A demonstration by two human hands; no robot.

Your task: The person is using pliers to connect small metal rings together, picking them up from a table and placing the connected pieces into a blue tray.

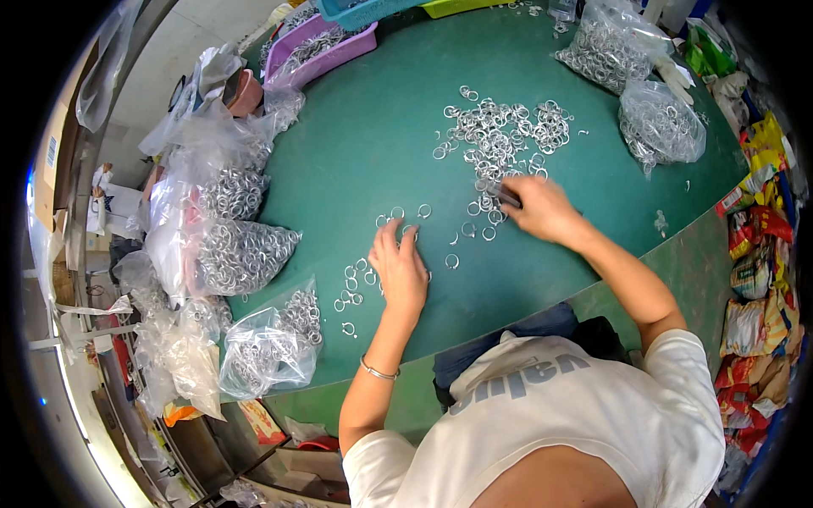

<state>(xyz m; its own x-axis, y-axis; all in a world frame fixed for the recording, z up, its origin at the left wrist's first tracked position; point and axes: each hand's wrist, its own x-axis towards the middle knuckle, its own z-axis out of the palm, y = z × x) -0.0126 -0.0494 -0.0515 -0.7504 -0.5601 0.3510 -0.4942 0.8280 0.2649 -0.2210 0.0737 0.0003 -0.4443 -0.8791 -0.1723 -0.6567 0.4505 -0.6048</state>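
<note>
My left hand rests palm down on the green table, its fingers apart and touching some small silver metal rings. More loose rings lie just left of it. My right hand, slightly blurred, is closed on a dark, narrow, block-like piece whose kind I cannot make out. That piece is at the near edge of a heap of silver rings. A few rings lie scattered between the two hands.
Clear plastic bags full of rings line the left edge, and another bag stands nearer me. Two more bags lie at the far right. A purple basket and a blue one stand at the back. Colourful packages are stacked beyond the right edge.
</note>
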